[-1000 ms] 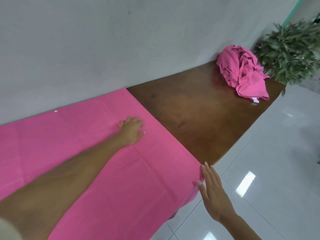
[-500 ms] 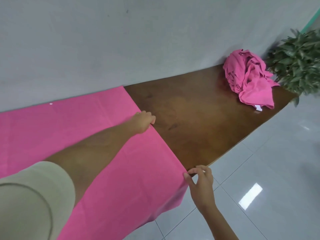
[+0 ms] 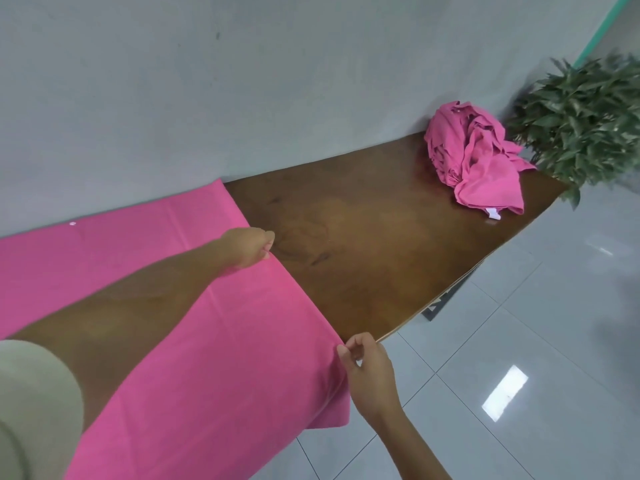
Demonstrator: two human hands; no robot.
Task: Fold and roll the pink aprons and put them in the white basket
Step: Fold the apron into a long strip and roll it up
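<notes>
Spread pink apron [image 3: 225, 375] lay flat on left part of brown tabletop [image 3: 381, 258], its near side hanging over near edge. Left hand [image 3: 247, 245] was at apron's right edge, farther back, fingers [image 3: 266, 237] curled, pinching cloth. Right hand [image 3: 369, 372] was at same edge, near end, fingers [image 3: 346, 351] pinching cloth too. Crumpled pink aprons [image 3: 474, 164] were heaped at far right of tabletop, against grey wall [image 3: 242, 81], just beside green plant [image 3: 581, 126], well apart from spread apron.
</notes>
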